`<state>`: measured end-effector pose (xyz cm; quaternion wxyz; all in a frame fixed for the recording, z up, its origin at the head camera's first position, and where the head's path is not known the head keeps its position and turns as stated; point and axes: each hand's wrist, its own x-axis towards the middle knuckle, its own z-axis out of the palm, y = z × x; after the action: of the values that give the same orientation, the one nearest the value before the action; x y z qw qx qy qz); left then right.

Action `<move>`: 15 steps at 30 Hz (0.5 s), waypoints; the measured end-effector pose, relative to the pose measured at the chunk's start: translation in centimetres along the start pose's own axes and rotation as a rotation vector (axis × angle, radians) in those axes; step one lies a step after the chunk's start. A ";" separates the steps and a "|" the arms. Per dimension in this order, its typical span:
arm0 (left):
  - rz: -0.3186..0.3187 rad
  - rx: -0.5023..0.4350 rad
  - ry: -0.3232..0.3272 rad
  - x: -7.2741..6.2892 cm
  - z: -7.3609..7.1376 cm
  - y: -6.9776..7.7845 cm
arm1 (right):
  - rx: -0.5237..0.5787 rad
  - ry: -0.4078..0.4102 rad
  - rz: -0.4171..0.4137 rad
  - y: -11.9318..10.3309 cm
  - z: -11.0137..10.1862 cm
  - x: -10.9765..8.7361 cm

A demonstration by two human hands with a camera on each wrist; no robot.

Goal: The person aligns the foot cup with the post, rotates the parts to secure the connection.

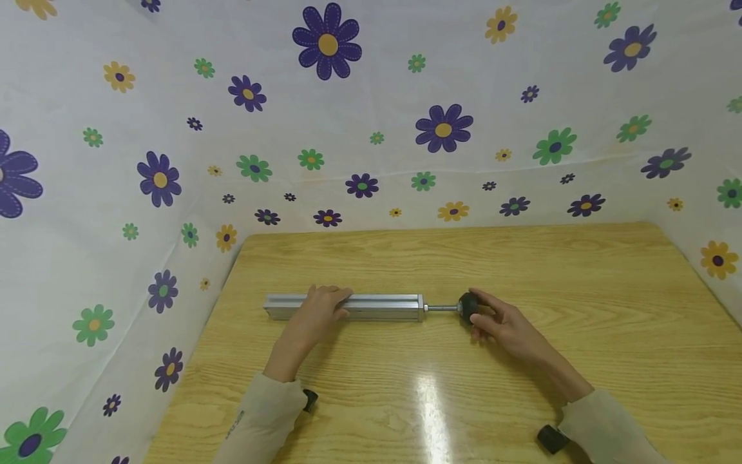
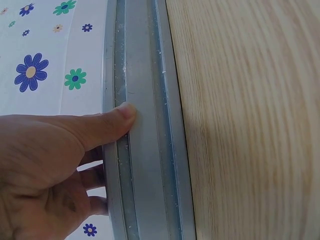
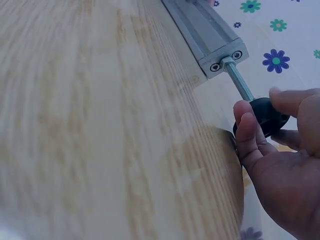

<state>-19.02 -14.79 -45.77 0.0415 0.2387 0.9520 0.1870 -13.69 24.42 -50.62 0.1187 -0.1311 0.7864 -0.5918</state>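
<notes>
Nearest: one pale left sleeve (image 1: pixel 261 412), with lettering too small to read; one pale right sleeve (image 1: pixel 608 428); one black block (image 1: pixel 310 401) beside the left cuff, a second black block (image 1: pixel 552 439) beside the right; between the sleeves, on a wooden table (image 1: pixel 493 270) of yellowish grain, a bright streak of light (image 1: pixel 431 412); further on, one left hand (image 1: pixel 317 312), laid across the left half of a metal bar (image 1: pixel 382 308) and gripping it, thumb tip on the strip between two long grooves, other fingers partly hidden round the side; one right hand (image 1: pixel 503 324), well apart from the left, pinching a black knob (image 1: pixel 466 303) between thumb and fingers; metal bar silvery and straight, lying crosswise on the table, left of the middle and short of the far edge; at its right end, a square end plate (image 3: pixel 210 59) with two screws (image 3: pixel 215 67), a nut (image 3: pixel 227 61), and a threaded rod (image 3: pixel 241 84) standing straight out; black knob rounded, at the outer end of that rod, apart from the bar; beyond the table's far edge and along both sides, a white cloth (image 1: pixel 377 84), creased, printed with purple, green and orange flowers (image 1: pixel 328 45)
</notes>
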 end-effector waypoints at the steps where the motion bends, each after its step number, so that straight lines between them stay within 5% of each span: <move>1: -0.001 -0.001 -0.001 0.0 0.0 0.0 | -0.006 0.002 -0.006 0.0 0.0 0.0; 7: 0.005 0.002 0.003 0.1 0.1 -0.1 | 0.016 0.002 -0.079 0.1 0.1 0.1; 15: 0.002 -0.005 0.001 0.0 0.1 -0.1 | 0.077 -0.007 -0.071 0.1 -0.1 0.1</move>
<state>-19.06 -14.87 -45.93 0.0416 0.2395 0.9513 0.1894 -13.80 24.51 -50.70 0.1055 -0.1562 0.7577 -0.6248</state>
